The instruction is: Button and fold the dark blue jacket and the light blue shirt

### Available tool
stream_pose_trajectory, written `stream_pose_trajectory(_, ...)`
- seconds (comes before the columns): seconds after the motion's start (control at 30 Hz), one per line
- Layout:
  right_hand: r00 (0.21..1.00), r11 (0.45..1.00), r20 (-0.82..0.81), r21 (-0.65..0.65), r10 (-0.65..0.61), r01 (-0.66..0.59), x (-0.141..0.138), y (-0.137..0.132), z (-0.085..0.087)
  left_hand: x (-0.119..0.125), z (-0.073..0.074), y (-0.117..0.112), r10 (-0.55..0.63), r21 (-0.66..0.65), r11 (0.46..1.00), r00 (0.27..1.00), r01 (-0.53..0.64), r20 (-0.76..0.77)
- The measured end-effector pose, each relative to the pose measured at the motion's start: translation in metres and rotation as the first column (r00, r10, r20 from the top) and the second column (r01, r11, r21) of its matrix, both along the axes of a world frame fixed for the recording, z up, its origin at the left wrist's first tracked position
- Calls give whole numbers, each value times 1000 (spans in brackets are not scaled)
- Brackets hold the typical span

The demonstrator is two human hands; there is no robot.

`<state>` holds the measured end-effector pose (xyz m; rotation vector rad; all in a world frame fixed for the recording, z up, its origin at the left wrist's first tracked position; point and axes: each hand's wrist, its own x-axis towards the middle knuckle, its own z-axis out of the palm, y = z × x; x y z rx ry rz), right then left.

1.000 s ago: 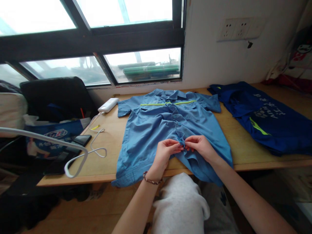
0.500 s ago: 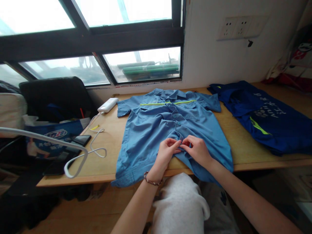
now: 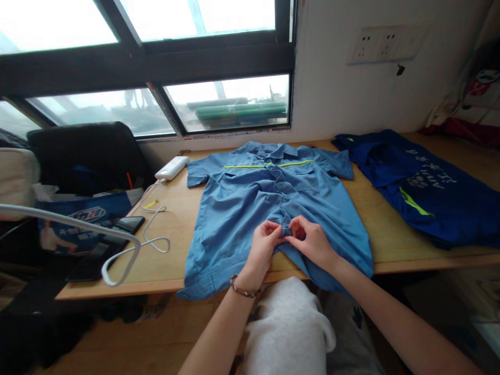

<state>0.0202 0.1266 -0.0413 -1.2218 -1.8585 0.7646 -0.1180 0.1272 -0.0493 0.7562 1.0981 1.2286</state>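
A light blue short-sleeved work shirt [image 3: 238,208] with a yellow-green chest stripe lies front up on the wooden table [image 3: 394,239], its hem hanging over the near edge. My left hand [image 3: 262,246] and my right hand [image 3: 310,240] meet at the shirt's front placket, low on the chest. Both pinch the fabric there, fingers closed on the two edges, which bunch up between them. A bead bracelet sits on my left wrist.
A dark blue garment [image 3: 425,187] with white lettering lies on the table's right half. At the left are a white power bank [image 3: 172,167], its looped white cable [image 3: 154,242], a phone [image 3: 127,225], a white hanger [image 3: 109,245] and a black chair. My knee in grey trousers is below.
Both hands stayed at the placket and shifted slightly up and left along it; the fingers curled tighter on the fabric.
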Motion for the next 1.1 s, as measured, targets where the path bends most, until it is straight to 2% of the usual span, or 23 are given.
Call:
stream_pose_trajectory(0.3,979,986,-202,-156,18,-51,0,2,-4,-1,1,-2,25,8,1000,994,-26,107)
stream_pose_trajectory(0.43,961,966,-276,-238,29,-98,1,8,-10,-1,2,-3,5,15,1000,997,-6,81)
stream_pose_trajectory(0.57,962,942,-261,-297,79,-158,1,18,-16,0,-1,-3,-29,42,999,998,27,53)
stream_pose_trajectory(0.67,956,928,-268,-313,120,-204,-1,23,-18,1,-1,-3,-32,63,998,996,27,82)
stream_pose_trajectory(0.87,954,939,-300,-324,9,-111,-1,22,-17,3,7,-7,-38,-2,999,984,39,176)
stream_pose_trajectory(1.1,949,942,-313,-306,34,-134,3,19,-14,2,5,-9,-38,-40,998,971,49,237)
